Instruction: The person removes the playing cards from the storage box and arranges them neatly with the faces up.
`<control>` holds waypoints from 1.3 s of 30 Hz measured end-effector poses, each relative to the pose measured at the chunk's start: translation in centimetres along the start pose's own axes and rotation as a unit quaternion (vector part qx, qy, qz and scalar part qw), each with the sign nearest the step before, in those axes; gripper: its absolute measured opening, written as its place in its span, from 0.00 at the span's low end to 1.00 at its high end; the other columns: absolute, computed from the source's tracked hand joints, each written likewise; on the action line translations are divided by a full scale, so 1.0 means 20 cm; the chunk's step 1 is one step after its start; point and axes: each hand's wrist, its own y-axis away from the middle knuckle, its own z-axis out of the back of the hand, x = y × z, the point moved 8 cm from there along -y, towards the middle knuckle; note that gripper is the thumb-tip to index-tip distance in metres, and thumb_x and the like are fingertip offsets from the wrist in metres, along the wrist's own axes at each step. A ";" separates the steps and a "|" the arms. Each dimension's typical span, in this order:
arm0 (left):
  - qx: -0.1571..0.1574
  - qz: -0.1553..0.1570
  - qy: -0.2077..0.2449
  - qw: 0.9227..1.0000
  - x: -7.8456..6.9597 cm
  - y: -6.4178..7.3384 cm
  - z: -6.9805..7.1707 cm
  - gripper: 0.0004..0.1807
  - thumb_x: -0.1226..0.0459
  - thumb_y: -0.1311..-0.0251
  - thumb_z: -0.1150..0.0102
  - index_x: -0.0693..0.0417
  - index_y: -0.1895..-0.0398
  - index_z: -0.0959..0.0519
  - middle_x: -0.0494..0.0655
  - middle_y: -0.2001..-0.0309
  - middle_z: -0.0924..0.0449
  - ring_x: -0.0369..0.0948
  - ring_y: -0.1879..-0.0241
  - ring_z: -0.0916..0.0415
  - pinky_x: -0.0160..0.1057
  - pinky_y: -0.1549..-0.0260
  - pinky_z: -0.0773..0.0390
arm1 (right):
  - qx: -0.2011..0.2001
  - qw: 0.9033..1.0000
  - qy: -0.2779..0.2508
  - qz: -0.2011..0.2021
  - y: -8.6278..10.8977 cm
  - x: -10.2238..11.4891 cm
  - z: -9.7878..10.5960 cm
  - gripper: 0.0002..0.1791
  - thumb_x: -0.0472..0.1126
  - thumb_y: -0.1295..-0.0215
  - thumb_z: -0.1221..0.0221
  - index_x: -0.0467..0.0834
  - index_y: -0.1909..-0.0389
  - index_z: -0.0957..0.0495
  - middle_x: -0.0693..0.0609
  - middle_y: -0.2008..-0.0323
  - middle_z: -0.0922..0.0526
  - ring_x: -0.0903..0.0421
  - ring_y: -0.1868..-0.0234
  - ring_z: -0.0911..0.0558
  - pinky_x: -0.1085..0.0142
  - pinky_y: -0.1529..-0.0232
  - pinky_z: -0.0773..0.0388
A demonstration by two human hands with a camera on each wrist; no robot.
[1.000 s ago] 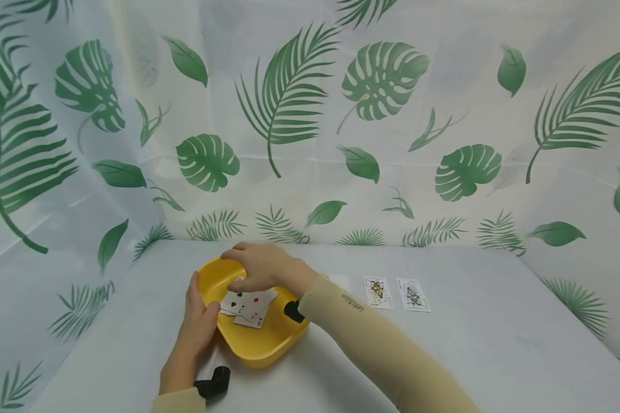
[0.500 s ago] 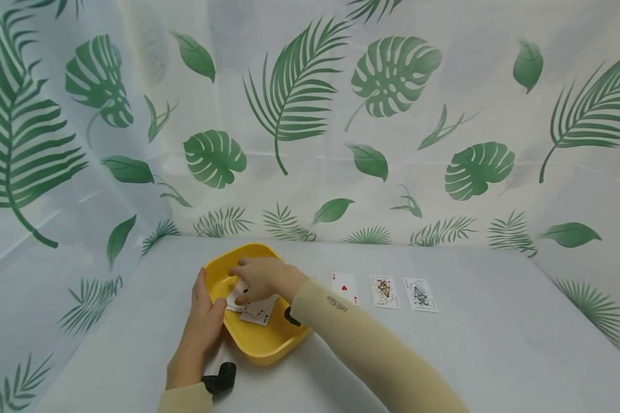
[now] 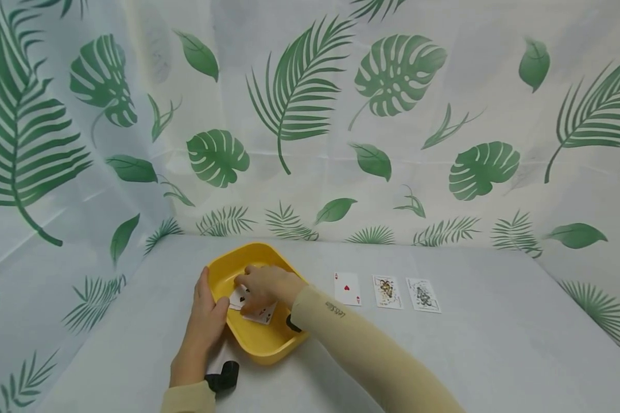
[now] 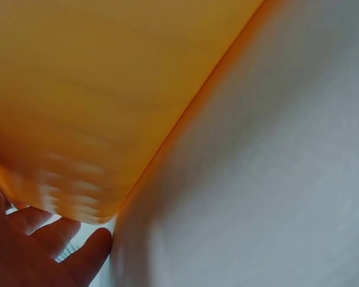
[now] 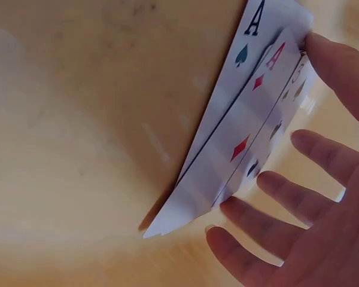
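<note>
In the head view, my left hand (image 3: pixel 198 324) grips the left side of a yellow plastic basin (image 3: pixel 263 350), thumb at the rim. The left wrist view has the spread fingers (image 4: pixel 87 257) against its outer wall. Inside the basin, my right hand (image 3: pixel 266 287) is over a few overlapping playing cards. The right wrist view shows them: an ace of spades (image 5: pixel 242 57), an ace of diamonds (image 5: pixel 251 116) and a three with black pips (image 5: pixel 278 128), partly covered. My right thumb (image 5: pixel 338 69) touches the cards' edge; the other fingers are spread along them.
Right of the basin, an ace of hearts (image 3: pixel 347 288), a coloured joker (image 3: pixel 387 291) and a grey joker (image 3: pixel 423 295) lie face up in a row on the white tabletop (image 3: pixel 496 344). Behind rises a leaf-patterned curtain (image 3: pixel 310 189).
My right hand has lowered onto the cards in the basin, covering more of them. The ace of hearts has come out from behind my right arm. The view has shifted slightly.
</note>
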 end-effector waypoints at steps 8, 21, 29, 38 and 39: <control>0.003 -0.004 -0.013 1.000 0.00 -0.01 0.00 0.46 0.67 0.36 0.59 0.57 0.19 0.70 0.60 0.20 0.66 0.56 0.25 0.54 0.57 0.27 0.54 | -0.008 1.000 -0.025 0.006 0.00 0.00 0.01 0.38 0.60 0.37 0.35 0.59 0.26 0.33 0.53 0.28 0.34 0.52 0.33 0.29 0.49 0.27 0.43; 0.019 -0.013 -0.047 0.999 -0.01 0.00 -0.01 0.48 0.62 0.32 0.55 0.54 0.19 0.73 0.55 0.20 0.77 0.56 0.22 0.64 0.59 0.28 0.55 | -0.032 0.996 -0.073 0.030 0.05 -0.03 0.10 0.38 0.56 0.34 0.37 0.57 0.24 0.36 0.49 0.24 0.41 0.53 0.29 0.34 0.54 0.31 0.35; 0.023 -0.008 -0.052 0.998 -0.02 0.01 0.00 0.48 0.63 0.32 0.54 0.57 0.20 0.73 0.57 0.20 0.78 0.58 0.23 0.64 0.61 0.29 0.55 | -0.065 0.991 -0.109 0.036 0.19 -0.09 0.25 0.38 0.54 0.34 0.37 0.58 0.24 0.36 0.50 0.23 0.43 0.50 0.28 0.36 0.52 0.34 0.30; 0.018 -0.009 -0.054 0.998 -0.02 0.01 -0.01 0.49 0.66 0.37 0.56 0.59 0.20 0.74 0.59 0.20 0.77 0.59 0.23 0.63 0.60 0.28 0.56 | -0.094 0.987 -0.118 0.053 0.45 -0.23 0.30 0.34 0.54 0.34 0.43 0.67 0.26 0.34 0.49 0.22 0.47 0.44 0.25 0.43 0.44 0.33 0.34; 0.017 -0.010 -0.055 0.998 -0.02 0.00 -0.01 0.49 0.66 0.37 0.56 0.59 0.20 0.74 0.59 0.20 0.77 0.60 0.24 0.62 0.60 0.28 0.56 | -0.098 0.986 -0.119 0.057 0.48 -0.25 0.30 0.33 0.53 0.34 0.43 0.66 0.26 0.34 0.49 0.22 0.47 0.43 0.25 0.44 0.43 0.33 0.35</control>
